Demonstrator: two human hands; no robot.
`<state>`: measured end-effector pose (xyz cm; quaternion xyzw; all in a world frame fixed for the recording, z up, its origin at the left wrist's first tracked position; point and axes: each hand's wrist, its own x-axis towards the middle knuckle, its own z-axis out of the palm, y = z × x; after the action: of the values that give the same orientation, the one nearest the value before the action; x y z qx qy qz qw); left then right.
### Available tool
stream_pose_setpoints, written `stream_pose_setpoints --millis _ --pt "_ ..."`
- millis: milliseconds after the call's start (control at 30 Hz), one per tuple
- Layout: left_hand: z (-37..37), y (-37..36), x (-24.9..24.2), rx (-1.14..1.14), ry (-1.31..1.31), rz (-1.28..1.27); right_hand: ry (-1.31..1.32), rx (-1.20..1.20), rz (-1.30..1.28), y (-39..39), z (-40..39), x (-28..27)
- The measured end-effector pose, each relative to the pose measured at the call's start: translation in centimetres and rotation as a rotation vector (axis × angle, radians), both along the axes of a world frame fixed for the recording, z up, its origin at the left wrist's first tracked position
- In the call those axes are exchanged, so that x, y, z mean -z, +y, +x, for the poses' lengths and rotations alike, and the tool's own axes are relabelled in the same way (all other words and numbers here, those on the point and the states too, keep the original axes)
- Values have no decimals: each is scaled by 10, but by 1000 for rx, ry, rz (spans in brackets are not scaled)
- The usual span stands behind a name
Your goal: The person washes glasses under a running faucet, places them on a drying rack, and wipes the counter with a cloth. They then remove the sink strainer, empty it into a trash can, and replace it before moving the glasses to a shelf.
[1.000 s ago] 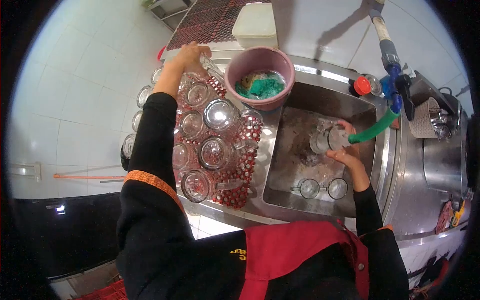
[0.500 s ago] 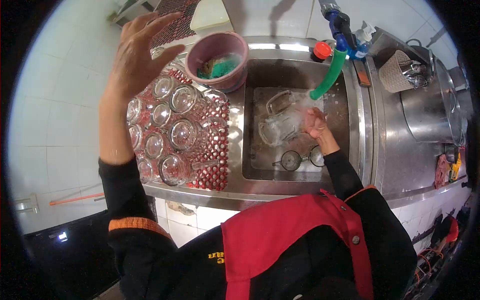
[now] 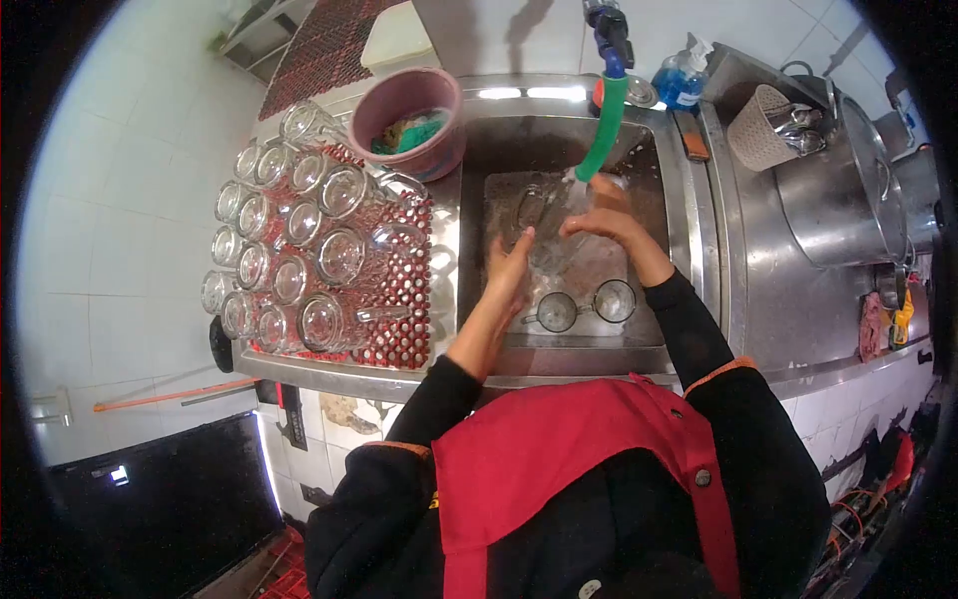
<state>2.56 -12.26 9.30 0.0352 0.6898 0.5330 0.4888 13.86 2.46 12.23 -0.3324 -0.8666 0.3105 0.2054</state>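
In the steel sink, my right hand curls its thumb and fingers around the base of a clear glass mug. Water from a green hose runs over that mug and blurs its outline. My left hand is at the mug's left side, thumb and fingers apart. Nearer to me on the sink floor stand two more glass mugs, one at left and one at right.
Several upside-down glass mugs stand in rows on a red mat left of the sink. Behind them is a pink tub with a green scouring pad. Blue soap bottles, a spoon basket and a large pot are at right.
My left hand has come down from above the mugs at left into the sink. My right hand has shifted slightly up and left. The whole view has shifted a little.
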Motion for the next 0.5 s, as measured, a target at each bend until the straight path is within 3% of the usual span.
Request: stream_pose_setpoints --millis 33,100,267,333,500 --pt "5 7 18 4 -5 7 -28 45 5 -4 -1 -6" --pt "13 24 37 98 -588 182 -10 34 61 -4 0 -8" --pt "19 85 42 -159 -749 385 120 23 195 -11 2 -20" --pt "14 110 49 -197 -815 720 69 48 248 -16 5 -25" --pt "-3 120 56 -155 -877 694 186 -13 373 -5 17 -23"
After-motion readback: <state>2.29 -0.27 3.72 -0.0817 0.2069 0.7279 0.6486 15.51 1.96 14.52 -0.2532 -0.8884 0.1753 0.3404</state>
